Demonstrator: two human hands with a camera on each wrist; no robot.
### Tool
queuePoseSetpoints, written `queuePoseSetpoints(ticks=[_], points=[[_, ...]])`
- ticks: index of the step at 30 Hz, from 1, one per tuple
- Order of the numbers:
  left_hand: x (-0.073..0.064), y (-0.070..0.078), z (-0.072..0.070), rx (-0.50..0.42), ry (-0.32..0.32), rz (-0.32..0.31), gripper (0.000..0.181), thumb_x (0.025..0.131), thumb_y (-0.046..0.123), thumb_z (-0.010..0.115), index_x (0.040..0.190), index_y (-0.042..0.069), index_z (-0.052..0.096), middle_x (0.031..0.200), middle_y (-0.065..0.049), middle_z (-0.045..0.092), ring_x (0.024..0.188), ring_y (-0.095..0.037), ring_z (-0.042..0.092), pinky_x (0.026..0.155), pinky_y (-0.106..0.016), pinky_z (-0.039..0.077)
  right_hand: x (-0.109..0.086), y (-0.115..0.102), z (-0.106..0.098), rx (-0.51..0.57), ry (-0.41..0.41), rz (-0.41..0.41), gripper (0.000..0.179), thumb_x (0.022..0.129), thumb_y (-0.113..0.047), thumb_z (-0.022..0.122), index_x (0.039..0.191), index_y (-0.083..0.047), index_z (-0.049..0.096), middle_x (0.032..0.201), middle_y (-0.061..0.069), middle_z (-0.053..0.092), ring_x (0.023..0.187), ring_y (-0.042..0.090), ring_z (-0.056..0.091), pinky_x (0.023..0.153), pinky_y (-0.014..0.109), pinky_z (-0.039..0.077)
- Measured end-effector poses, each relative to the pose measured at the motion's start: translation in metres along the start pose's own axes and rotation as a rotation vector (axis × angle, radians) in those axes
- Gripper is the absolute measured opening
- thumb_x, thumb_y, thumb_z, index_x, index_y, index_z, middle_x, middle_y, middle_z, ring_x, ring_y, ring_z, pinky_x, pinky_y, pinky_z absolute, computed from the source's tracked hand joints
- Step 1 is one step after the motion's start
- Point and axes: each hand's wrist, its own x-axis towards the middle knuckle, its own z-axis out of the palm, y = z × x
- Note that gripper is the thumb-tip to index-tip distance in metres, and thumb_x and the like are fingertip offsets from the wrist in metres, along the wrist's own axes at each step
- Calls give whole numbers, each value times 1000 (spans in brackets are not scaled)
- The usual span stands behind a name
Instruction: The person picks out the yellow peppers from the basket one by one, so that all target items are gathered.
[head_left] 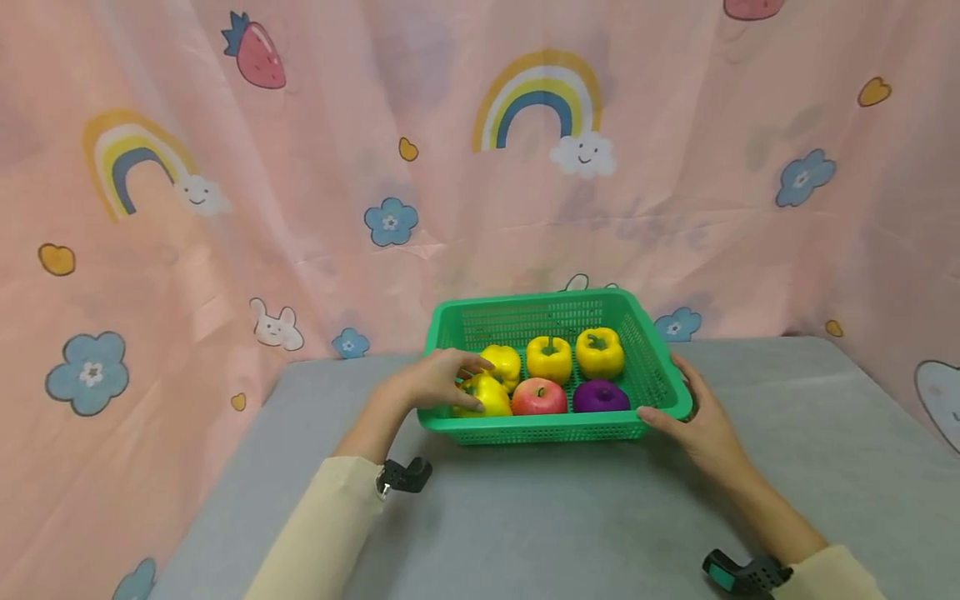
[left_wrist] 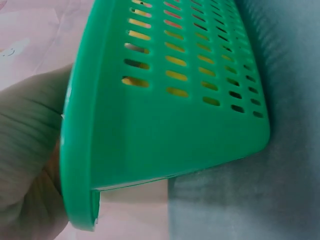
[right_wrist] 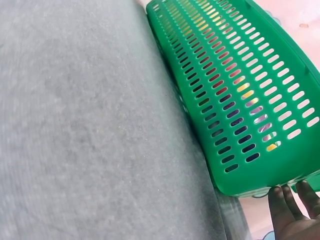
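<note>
A green plastic basket with slotted walls stands on the table. Inside it are several yellow bell peppers, among them one at the back right, plus a red apple and a round purple fruit or vegetable. Over the left rim reaches my left hand, its thumb and fingers curled about the front-left yellow bell pepper. My right hand grips the basket's front right corner, thumb at the front rim and fingers along the right side. In the left wrist view the basket wall hides the left fingertips.
A grey cloth-like surface covers the table. Behind it hangs a pink curtain printed with rainbows, flowers and rabbits, close to the basket's back edge. Black bands sit on both wrists.
</note>
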Motion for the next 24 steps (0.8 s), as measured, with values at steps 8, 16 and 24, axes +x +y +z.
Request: queuePoseSetpoints(ticks=[8, 16, 24], points=[[2, 1, 5, 25, 32, -16, 50, 89, 31, 78, 135, 16, 66, 134, -4, 68, 120, -25, 63, 105, -42, 53, 1, -3, -2, -25, -15, 40, 92, 97, -26, 68, 165, -18, 5, 152, 26, 40, 102, -10, 51, 80, 8, 47], [1, 4, 10, 54, 24, -24, 50, 94, 35, 72, 141, 21, 61, 141, -5, 64, 125, -24, 59, 110, -45, 49, 11, -14, -12, -49, -111, 127, 89, 101, -36, 60, 164, -19, -1, 160, 35, 24, 131, 46, 47, 93, 44, 55], [-2, 3, 11, 73, 21, -22, 55, 91, 31, 76, 143, 21, 60, 142, -3, 63, 114, -21, 57, 103, -41, 50, 32, -17, -20, 112, -92, 146, 65, 107, -43, 45, 163, -22, 20, 168, 25, 10, 151, 52, 17, 113, 69, 32]])
